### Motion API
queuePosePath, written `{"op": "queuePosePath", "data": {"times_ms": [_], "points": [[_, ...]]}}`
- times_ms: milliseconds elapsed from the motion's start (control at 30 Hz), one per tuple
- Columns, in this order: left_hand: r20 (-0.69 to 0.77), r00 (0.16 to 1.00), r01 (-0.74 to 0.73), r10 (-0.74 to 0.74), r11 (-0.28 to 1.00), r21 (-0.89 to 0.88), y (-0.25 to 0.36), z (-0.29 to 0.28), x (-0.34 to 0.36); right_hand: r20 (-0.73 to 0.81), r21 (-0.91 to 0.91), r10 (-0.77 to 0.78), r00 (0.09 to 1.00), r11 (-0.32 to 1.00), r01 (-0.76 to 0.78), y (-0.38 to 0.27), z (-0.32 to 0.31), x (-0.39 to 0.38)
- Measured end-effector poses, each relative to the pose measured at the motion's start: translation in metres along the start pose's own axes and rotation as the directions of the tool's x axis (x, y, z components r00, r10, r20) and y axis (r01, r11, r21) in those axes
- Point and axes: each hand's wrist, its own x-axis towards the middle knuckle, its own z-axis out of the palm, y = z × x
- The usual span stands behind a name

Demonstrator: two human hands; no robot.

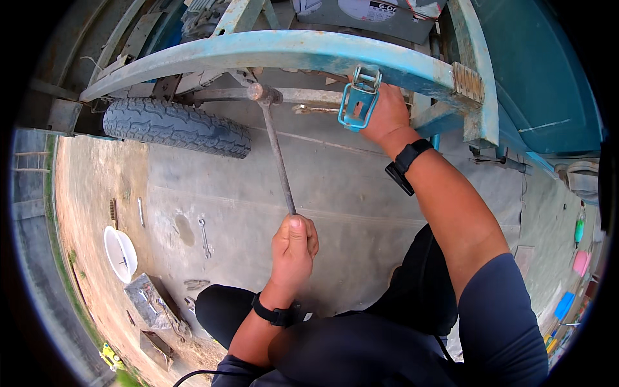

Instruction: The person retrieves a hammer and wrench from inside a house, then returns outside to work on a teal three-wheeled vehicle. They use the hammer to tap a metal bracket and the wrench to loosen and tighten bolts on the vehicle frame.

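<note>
A hammer with a rusty head and a long metal handle [279, 151] is gripped near its lower end by my left hand [294, 248]. The hammer's head points away from me, just under the curved, worn blue metal beam [258, 51]. My right hand [389, 113] reaches in below that beam at the right. A blue metal latch with a wire loop [359, 106] hangs from the beam and covers part of this hand. The right fingers are hidden behind latch and beam, so what they hold does not show.
A knobbly black tyre [177, 126] stands under the frame at the left. Wrenches [204, 237], a white basin [120, 254] and a metal tool box [153, 300] lie on the ground at left. A grey battery [367, 19] sits beyond the beam; a teal panel [548, 84] rises at right.
</note>
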Motion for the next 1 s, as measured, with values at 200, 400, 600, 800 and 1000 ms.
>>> {"op": "queuePosePath", "data": {"times_ms": [200,400,600,800,1000], "points": [[0.074,0.997,0.011,-0.009,0.999,-0.035,-0.014,-0.003,0.006,0.068,0.097,0.056,0.996,0.993,-0.062,0.001,0.008,0.004],[0.112,0.972,-0.215,0.208,0.975,0.058,0.011,-0.003,-0.001,-0.060,0.093,0.037,0.997,0.995,-0.031,0.005,0.015,0.001],[-0.052,0.997,0.047,-0.049,0.998,-0.033,-0.011,-0.014,0.019,-0.048,0.131,0.003,0.999,0.991,0.003,0.010,0.012,0.006],[0.130,0.946,-0.300,0.296,0.954,0.011,0.007,-0.003,-0.004,-0.014,-0.069,-0.033,0.999,0.997,0.032,0.002,0.002,0.000],[0.088,0.989,-0.123,0.117,0.990,0.065,-0.005,-0.003,0.008,-0.040,0.058,0.001,0.999,0.998,0.002,0.008,0.013,-0.003]]}}
